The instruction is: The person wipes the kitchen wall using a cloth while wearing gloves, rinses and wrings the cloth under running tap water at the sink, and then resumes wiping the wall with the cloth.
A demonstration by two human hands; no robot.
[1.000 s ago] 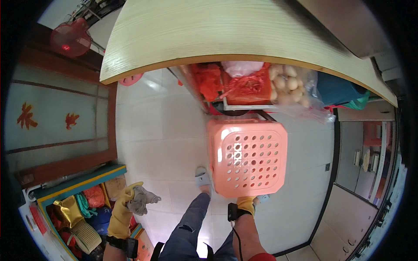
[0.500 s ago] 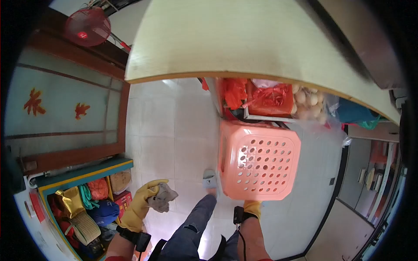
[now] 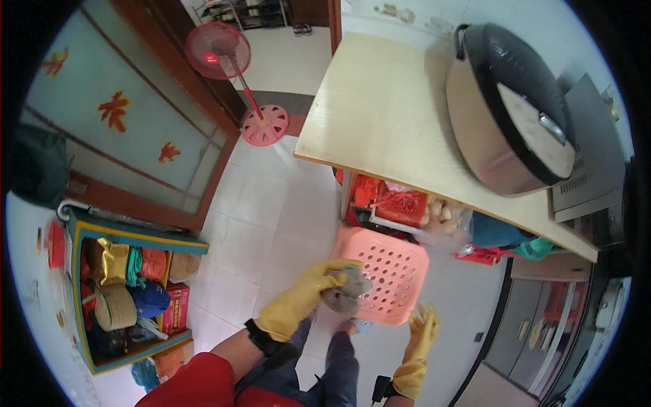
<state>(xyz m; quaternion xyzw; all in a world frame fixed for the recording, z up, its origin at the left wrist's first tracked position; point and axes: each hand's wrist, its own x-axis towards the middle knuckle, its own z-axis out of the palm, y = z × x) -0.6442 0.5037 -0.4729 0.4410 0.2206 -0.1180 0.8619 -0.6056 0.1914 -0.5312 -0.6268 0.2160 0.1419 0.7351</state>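
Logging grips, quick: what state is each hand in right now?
Left hand: closed, holding the grey cloth.
Right hand: open, fingers loosely spread, nothing visible in it.

Before me, a pale wooden tabletop bears a large black-lidded cooker. The tiled floor carries a pink stool and a pink fan. A teal-edged shelf on my left holds a red box.

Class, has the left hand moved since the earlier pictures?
Yes: judged against the open shelf, the left hand has moved rightward, away from it, and now overlaps the pink stool in view.
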